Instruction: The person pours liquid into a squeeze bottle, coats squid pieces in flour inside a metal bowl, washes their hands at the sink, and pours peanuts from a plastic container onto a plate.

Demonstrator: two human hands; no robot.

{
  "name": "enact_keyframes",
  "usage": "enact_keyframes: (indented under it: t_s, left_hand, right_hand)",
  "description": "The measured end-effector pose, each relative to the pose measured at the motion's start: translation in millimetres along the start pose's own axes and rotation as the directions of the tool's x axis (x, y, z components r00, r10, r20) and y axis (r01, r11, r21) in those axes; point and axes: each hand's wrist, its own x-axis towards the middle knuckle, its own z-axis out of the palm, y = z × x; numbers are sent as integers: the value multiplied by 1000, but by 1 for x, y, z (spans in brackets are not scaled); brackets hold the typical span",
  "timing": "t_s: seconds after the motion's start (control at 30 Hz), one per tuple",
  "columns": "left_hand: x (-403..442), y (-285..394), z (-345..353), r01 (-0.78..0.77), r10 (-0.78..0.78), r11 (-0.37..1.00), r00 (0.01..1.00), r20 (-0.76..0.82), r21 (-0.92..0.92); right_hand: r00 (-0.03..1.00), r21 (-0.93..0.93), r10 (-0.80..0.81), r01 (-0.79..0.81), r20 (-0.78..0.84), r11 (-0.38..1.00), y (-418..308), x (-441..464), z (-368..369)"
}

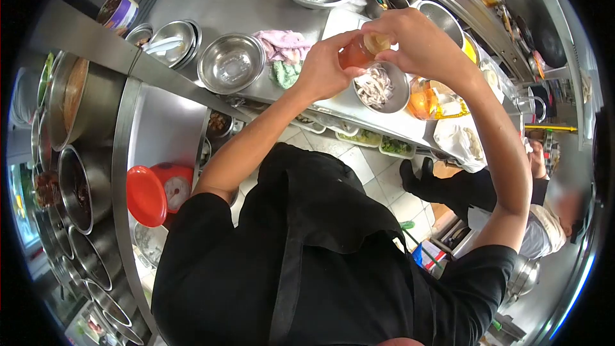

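- The jar (354,55) of orange-red contents is held just above the far side of the metal bowl (401,91) that contains pale strips (373,88).
- It looks stiff, smooth and moderately weighty; if glass, it would be fragile, and wet fingers might slip on it.
- The best hold is probably around its body, with a second hand steadying the yellowish end.
- Left of the bowl, the left hand (325,66) wraps the jar's body.
- Beyond the bowl, the right hand (413,35) curls around the yellowish end.
- Both arms reach towards the bowl, elbows spread wide.
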Motion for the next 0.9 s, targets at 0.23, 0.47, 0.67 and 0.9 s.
enact_keyframes:
  t_s: [0.23,0.47,0.67,0.9]
  left_hand:
    - [0,-8,4,-32,32,999,999,37,8]
    - [2,-11,-4,22,-18,999,992,129,-30]
    - [7,-19,-10,6,2,998,992,129,-64]
    - [9,-11,-18,-7,15,999,989,149,-54]
  right_hand:
    - [935,-108,343,-333,94,937,-7,5,6]
    - [994,122,101,-96,-31,988,-4,1,15]
    - [992,128,96,-84,-87,988,-4,4,0]
    - [990,109,134,-130,-31,985,-6,7,10]
